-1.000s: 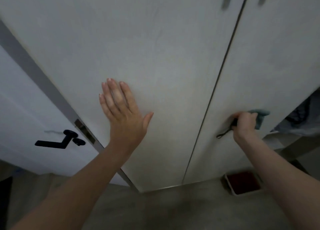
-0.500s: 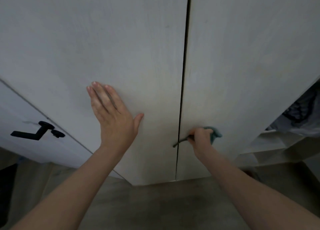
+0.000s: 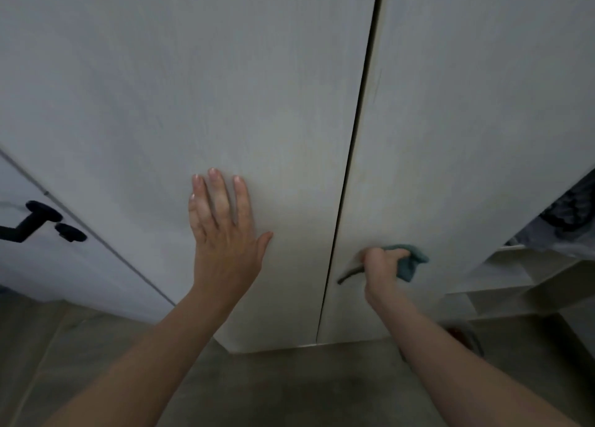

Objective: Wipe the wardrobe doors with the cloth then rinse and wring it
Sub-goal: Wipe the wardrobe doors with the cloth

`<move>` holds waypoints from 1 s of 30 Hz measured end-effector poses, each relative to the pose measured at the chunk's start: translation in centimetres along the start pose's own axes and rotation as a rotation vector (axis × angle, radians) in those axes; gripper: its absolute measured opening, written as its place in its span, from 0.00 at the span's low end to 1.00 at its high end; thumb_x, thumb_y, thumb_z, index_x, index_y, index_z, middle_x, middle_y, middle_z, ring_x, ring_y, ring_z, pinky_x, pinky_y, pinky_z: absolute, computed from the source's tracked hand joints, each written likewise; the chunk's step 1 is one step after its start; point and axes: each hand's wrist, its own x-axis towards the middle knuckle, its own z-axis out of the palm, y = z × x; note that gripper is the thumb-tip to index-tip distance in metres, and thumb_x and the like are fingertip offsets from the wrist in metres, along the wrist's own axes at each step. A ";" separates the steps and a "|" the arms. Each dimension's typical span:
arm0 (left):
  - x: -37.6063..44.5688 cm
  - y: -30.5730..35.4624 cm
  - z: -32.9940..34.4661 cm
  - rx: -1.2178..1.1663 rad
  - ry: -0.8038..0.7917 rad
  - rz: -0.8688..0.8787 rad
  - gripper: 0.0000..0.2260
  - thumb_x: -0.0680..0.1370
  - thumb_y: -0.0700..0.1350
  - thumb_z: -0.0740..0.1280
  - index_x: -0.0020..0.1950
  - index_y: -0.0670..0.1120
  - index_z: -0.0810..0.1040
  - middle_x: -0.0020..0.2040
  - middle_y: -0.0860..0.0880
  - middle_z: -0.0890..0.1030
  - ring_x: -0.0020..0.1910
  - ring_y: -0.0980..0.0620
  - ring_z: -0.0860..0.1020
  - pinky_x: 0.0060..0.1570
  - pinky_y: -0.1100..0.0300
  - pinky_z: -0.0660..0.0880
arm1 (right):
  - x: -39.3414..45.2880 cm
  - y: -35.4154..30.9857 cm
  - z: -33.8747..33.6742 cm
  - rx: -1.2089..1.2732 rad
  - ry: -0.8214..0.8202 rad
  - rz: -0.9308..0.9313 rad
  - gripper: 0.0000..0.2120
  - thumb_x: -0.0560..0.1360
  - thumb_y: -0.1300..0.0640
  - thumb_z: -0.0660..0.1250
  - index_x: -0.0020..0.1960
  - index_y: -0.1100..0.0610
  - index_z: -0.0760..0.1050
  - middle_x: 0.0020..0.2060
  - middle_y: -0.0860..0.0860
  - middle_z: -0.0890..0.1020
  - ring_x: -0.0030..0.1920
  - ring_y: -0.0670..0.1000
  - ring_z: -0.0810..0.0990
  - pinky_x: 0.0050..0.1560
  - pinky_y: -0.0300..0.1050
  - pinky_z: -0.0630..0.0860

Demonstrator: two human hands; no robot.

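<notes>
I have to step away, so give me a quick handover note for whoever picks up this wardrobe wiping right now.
Left hand: open, flat against the left wardrobe door, empty.
Right hand: closed on the teal cloth, pressing it low on the right wardrobe door, just right of the gap between the doors.
Done: wiping is under way on the lower part of the right door; how much of either door has been covered cannot be told.
Left: finish wiping both doors, then rinse and wring the cloth. No sink or water is in view.
</notes>
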 end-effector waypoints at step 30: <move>-13.6 7.3 20.3 -0.041 0.146 0.089 0.49 0.74 0.66 0.65 0.80 0.40 0.42 0.78 0.34 0.47 0.76 0.28 0.49 0.73 0.36 0.44 | 10.3 24.7 3.5 -0.258 0.002 -0.450 0.40 0.74 0.70 0.58 0.77 0.62 0.36 0.75 0.66 0.40 0.75 0.65 0.45 0.74 0.56 0.49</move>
